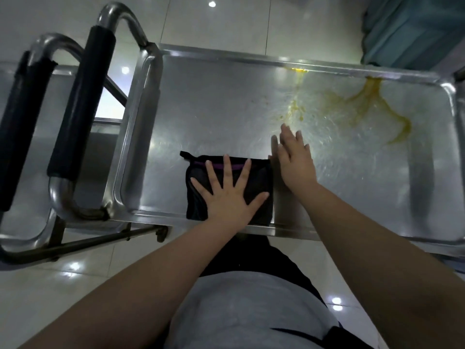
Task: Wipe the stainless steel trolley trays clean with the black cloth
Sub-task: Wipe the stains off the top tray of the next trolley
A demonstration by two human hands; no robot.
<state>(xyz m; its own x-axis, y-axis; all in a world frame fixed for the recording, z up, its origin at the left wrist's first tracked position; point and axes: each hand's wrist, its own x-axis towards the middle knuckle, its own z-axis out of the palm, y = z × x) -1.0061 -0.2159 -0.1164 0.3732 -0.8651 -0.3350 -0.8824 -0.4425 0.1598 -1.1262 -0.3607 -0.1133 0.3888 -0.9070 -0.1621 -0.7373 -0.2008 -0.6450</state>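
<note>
The folded black cloth [261, 182], with a purple stitched edge, lies flat on the stainless steel top tray [201, 102] near its front rim. My left hand [227, 192] presses on the cloth with fingers spread straight. My right hand [294, 159] is just right of the cloth with fingers straight, its edge touching the cloth's right side. Yellow-orange smears [372, 96] streak the tray's far right part, beyond my right hand.
At the left stand two steel trolley handles [80, 96] with black grips. A second trolley's lower tray [25, 147] shows behind them. A teal cloth-covered object [412, 28] sits beyond the tray's far right corner. White glossy floor tiles surround the trolley.
</note>
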